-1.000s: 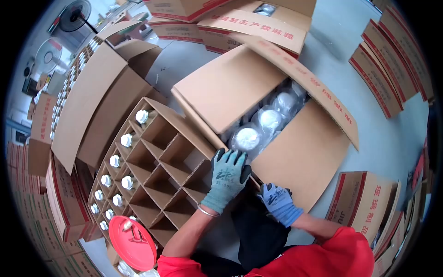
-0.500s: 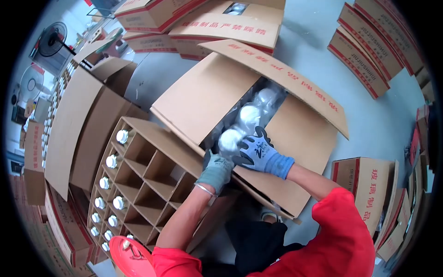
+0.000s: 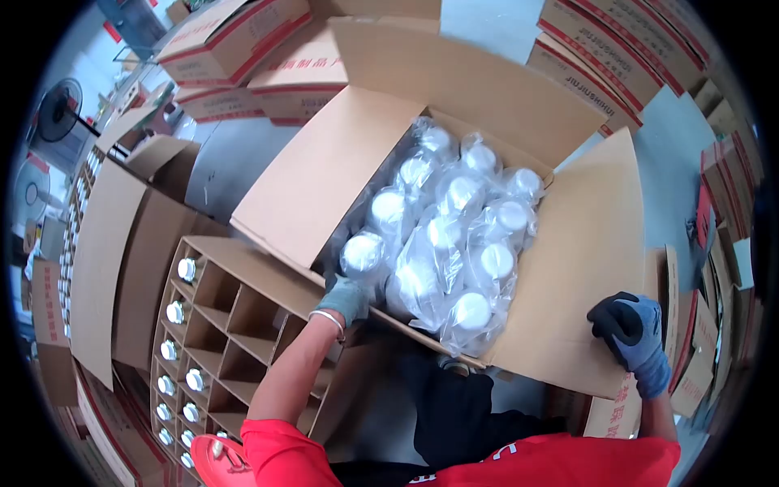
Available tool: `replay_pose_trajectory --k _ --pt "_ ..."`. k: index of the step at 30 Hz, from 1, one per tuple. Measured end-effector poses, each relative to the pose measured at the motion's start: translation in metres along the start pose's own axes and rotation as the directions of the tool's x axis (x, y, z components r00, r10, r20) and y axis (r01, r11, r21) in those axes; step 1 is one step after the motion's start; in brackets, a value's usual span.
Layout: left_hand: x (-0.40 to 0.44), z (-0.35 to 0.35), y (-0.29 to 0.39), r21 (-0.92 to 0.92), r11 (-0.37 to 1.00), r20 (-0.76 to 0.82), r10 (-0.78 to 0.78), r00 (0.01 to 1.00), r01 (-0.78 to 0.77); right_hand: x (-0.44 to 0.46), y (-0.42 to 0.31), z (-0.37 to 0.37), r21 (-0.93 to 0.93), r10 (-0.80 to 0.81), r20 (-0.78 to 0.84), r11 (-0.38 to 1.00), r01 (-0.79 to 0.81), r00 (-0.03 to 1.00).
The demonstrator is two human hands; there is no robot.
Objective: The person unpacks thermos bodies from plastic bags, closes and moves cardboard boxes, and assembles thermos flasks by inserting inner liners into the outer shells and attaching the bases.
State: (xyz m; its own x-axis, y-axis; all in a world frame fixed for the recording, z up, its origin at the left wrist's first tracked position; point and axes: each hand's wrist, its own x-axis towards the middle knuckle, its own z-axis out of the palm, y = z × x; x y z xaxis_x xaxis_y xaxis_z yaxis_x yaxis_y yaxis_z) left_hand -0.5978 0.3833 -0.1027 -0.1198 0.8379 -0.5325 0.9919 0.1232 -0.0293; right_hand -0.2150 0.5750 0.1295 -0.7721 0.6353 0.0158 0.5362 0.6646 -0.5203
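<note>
Before me is an open carton [image 3: 410, 323] holding several white-capped bottles [image 3: 461, 195] in clear plastic wrap. My left hand [image 3: 347, 300], in a grey-blue glove, is closed on the carton's near left edge, its fingertips partly hidden. Over at the right, my right hand [image 3: 634, 331] wears a blue glove with dark fingers and is curled at the outer edge of the right flap [image 3: 572, 276]. The left flap [image 3: 333, 166] lies slanted outward, while the far flap [image 3: 479, 85] stands raised behind the bottles.
Left of the carton stands a box with cardboard dividers [image 3: 251, 312]; silver-capped bottles [image 3: 174, 312] fill its left cells. Stacked cartons [image 3: 608, 61] rise at the far right, with more cartons [image 3: 231, 40] at the back left. A red round object [image 3: 223, 463] sits at lower left.
My right hand has moved from the bottles out to the right, and the carton's far and right flaps now stand open. More wrapped bottles show. My left hand stays near the carton's edge.
</note>
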Motion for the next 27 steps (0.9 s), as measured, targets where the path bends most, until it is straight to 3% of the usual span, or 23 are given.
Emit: replay_pose_trajectory --k 1,2,3,5,6,7,9,10,11,13,16,17,19,21,23,24,26,27 --pt "0.003 0.000 -0.005 -0.068 0.996 0.044 0.055 0.998 -0.052 -0.006 0.003 0.002 0.011 0.034 -0.089 0.999 -0.033 0.995" --pt "0.008 -0.001 -0.008 -0.074 0.996 0.133 0.064 0.989 -0.054 -0.012 0.003 0.001 0.153 0.076 -0.223 0.987 -0.042 0.972" --pt "0.010 0.000 -0.010 -0.082 0.995 0.230 0.072 0.971 -0.054 -0.018 0.013 0.000 0.069 0.061 -0.237 0.997 -0.045 0.970" --pt "0.008 -0.007 -0.026 -0.344 0.935 0.209 0.162 0.964 -0.083 -0.024 0.015 0.002 -0.006 0.070 -0.302 0.997 -0.075 0.951" --pt "0.008 -0.014 -0.037 -0.465 0.880 0.188 0.201 0.961 -0.093 -0.035 0.031 -0.002 -0.239 0.059 -0.193 0.965 -0.105 0.979" --pt "0.010 -0.017 -0.054 -0.547 0.837 0.224 0.163 0.961 -0.015 -0.053 0.054 0.002 -0.282 0.103 -0.158 0.948 -0.144 0.982" --pt "0.011 -0.031 -0.081 -0.695 0.704 0.298 0.099 0.949 0.145 -0.105 0.104 0.032 -0.731 0.308 0.015 0.653 -0.200 0.951" --pt "0.004 -0.037 -0.084 -0.509 0.828 0.145 -0.187 0.972 0.235 -0.139 0.143 0.074 -0.500 0.341 -0.077 0.800 -0.332 0.937" --pt "0.003 -0.036 -0.085 -0.476 0.850 0.096 -0.206 0.974 0.227 -0.156 0.177 0.120 -0.219 0.386 -0.151 0.885 -0.412 0.910" --pt "0.000 -0.031 -0.081 -0.400 0.888 0.014 -0.242 0.970 0.228 -0.144 0.188 0.180 -0.488 0.605 -0.208 0.617 -0.618 0.769" --pt "-0.019 -0.034 -0.085 -0.058 0.909 -0.447 -0.393 0.804 0.412 -0.151 0.226 0.237 -0.020 0.502 -0.426 0.827 -0.563 0.753" --pt "-0.020 -0.035 -0.095 0.053 0.866 -0.605 -0.368 0.706 0.497 -0.154 0.234 0.238 -0.059 0.496 -0.433 0.817 -0.573 0.752" --pt "-0.042 -0.097 -0.121 -0.172 0.763 -0.561 -0.596 0.575 0.623 -0.161 0.251 0.230 -0.146 0.480 -0.456 0.790 -0.595 0.750" --pt "-0.052 -0.123 -0.170 -0.193 0.719 -0.650 -0.603 0.462 0.667 -0.158 0.238 0.217 0.139 0.600 -0.517 0.763 -0.631 0.611" --pt "-0.050 -0.093 -0.259 -0.098 0.749 -0.801 -0.450 0.395 0.655 -0.145 0.243 0.227 0.337 0.700 -0.533 0.691 -0.639 0.476" --pt "-0.045 -0.088 -0.278 -0.077 0.706 -0.790 -0.474 0.389 0.704 -0.144 0.247 0.230 0.317 0.714 -0.503 0.677 -0.664 0.488" --pt "-0.035 -0.074 -0.304 -0.041 0.620 -0.757 -0.531 0.380 0.784 -0.143 0.257 0.240 0.461 0.774 -0.443 0.629 -0.626 0.452" --pt "-0.026 -0.070 -0.315 -0.126 0.611 -0.727 -0.593 0.346 0.782 -0.140 0.257 0.239 0.494 0.779 -0.435 0.625 -0.604 0.451"
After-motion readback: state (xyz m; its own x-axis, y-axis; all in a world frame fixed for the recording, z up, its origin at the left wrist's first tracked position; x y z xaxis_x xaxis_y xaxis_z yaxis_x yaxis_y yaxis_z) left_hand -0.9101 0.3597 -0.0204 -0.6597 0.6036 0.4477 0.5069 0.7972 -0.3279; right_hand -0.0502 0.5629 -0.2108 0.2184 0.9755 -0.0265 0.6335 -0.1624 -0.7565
